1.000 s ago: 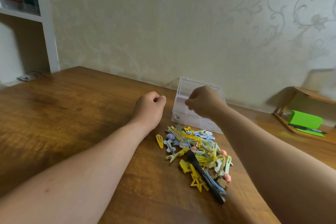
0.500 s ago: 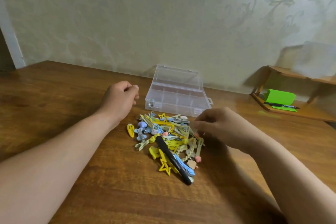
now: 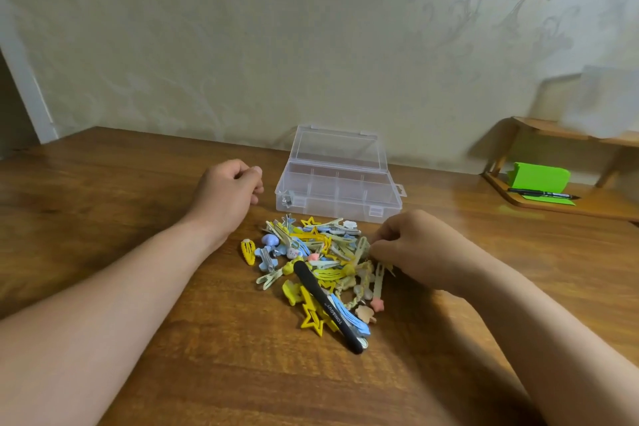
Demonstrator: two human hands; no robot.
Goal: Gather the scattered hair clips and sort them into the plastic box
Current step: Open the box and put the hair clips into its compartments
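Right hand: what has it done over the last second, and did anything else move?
The right hand came back from the open plastic box down to the right edge of the hair clip pile, fingertips curled onto a pale green clip; whether it grips it is unclear. The left hand stayed a fist on the table; box, pile and black clip did not shift.

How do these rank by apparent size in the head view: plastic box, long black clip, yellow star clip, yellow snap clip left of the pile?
1. plastic box
2. long black clip
3. yellow star clip
4. yellow snap clip
The star lies nearer the camera, so places 3 and 4 are unsure.
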